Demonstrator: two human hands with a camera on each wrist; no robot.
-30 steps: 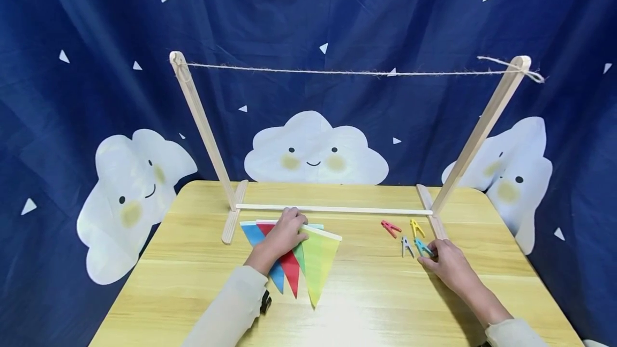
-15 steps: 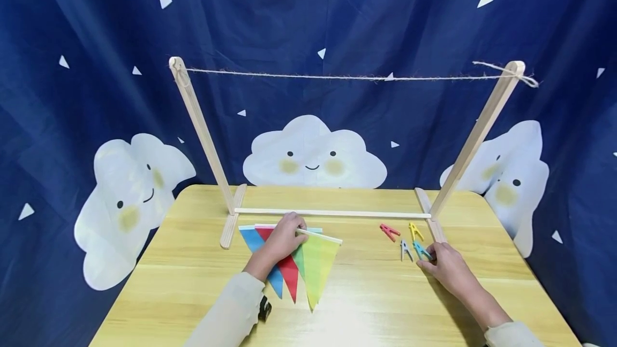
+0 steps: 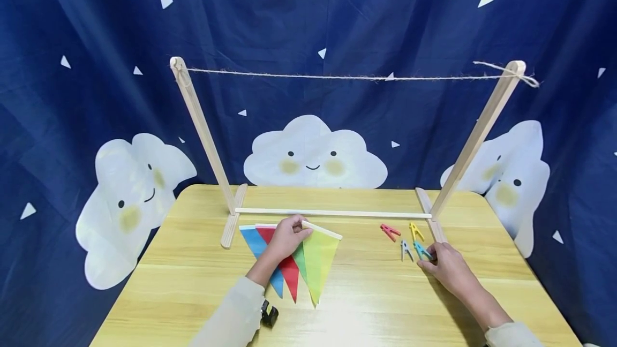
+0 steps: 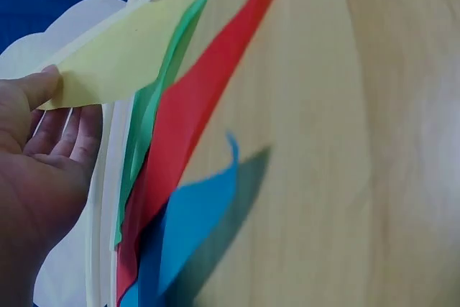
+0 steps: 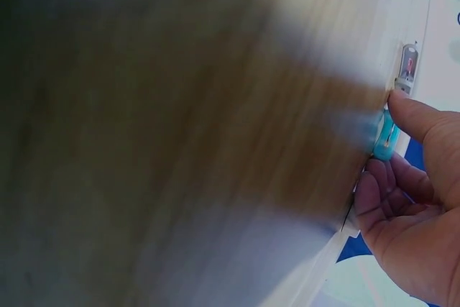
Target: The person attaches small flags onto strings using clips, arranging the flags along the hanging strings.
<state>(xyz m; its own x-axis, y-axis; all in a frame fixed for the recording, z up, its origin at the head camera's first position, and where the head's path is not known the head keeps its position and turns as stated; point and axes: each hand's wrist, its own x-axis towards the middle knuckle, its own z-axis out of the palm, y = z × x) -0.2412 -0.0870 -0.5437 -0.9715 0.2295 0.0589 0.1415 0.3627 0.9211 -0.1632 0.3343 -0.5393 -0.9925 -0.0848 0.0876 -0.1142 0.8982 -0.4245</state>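
Observation:
My left hand [image 3: 288,239] pinches the left top corner of a yellow pennant [image 3: 325,253] between thumb and fingers. In the left wrist view that yellow pennant [image 4: 115,62] is lifted at the pinched corner. Under it and to its left lie green [image 3: 300,260], red [image 3: 289,272] and blue [image 3: 254,240] pennants, overlapping on the table and partly covered by my hand and forearm. At the right, my right hand [image 3: 449,265] holds the near end of a light blue clothespin [image 3: 422,250]. The right wrist view has this clothespin [image 5: 386,134] between thumb and forefinger.
Red [image 3: 390,231], yellow [image 3: 416,231] and grey [image 3: 406,250] clothespins lie beside the blue one. Behind stands a wooden frame with two posts [image 3: 204,133], a low crossbar [image 3: 337,212] and a string [image 3: 308,76] tied across the top.
My left hand has shifted slightly right and lifted the yellow pennant's left corner, so its white top edge slants more. The right hand and the clothespins have stayed in place.

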